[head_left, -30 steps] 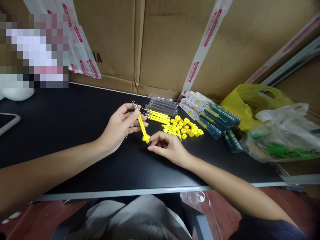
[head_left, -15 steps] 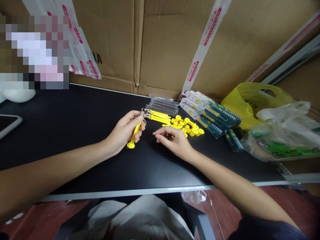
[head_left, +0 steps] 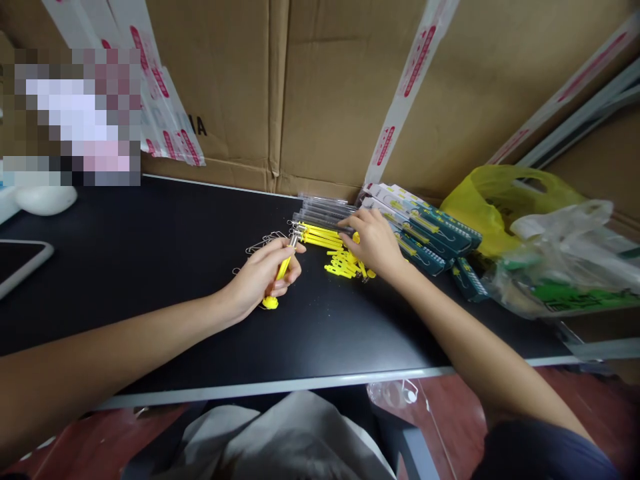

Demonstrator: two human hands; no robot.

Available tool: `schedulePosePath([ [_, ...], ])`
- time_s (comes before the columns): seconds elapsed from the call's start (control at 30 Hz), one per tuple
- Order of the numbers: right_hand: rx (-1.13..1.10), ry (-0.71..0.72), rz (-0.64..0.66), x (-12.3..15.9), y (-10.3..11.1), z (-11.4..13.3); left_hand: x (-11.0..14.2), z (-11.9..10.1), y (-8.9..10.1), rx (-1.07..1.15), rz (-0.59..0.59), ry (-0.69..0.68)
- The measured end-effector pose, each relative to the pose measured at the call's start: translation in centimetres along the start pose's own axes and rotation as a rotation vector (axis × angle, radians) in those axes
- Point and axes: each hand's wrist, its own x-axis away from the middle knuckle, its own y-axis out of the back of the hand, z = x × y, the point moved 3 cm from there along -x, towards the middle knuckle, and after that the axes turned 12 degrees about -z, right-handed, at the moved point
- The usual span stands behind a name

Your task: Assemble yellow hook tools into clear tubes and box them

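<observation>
My left hand is closed around a slim yellow stick tool with a silver metal tip and a round yellow end piece. The tool leans, metal tip upward. Bent metal wire hooks lie just behind that hand, partly hidden. My right hand is over the right end of the clear plastic tubes, thumb and forefinger closed about one tube's end. Beside its fingers lie yellow sticks with metal tips. Small yellow plastic parts are heaped below the right hand, which partly covers them.
Printed green and white boxes are stacked at the back right. Beyond them sit a yellow plastic bag and a clear bag. Cardboard stands along the table's back edge. A white-edged device lies far left.
My right hand has moved back and right, from above the bare tabletop to the tubes and yellow parts. My left hand still holds the yellow tool, shifted slightly right.
</observation>
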Motion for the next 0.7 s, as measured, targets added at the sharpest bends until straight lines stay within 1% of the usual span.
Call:
schedulePosePath([
  [0.1, 0.152, 0.007, 0.143, -1.5, -0.9, -0.3, 0.0, -0.1, -0.1, -0.003, 0.0, 0.004],
  [0.23, 0.251, 0.001, 0.283, -2.7, -1.8, 0.1, 0.1, -0.3, -0.2, -0.027, -0.011, 0.011],
  [0.5, 0.284, 0.007, 0.367, -3.4, -2.1, 0.5, 0.3, -0.3, -0.2, -0.05, -0.028, -0.015],
  [0.7, 0.257, 0.036, 0.411, -3.5, -2.2, 0.4, -0.1, 0.2, -0.1, -0.118, -0.004, -0.117],
])
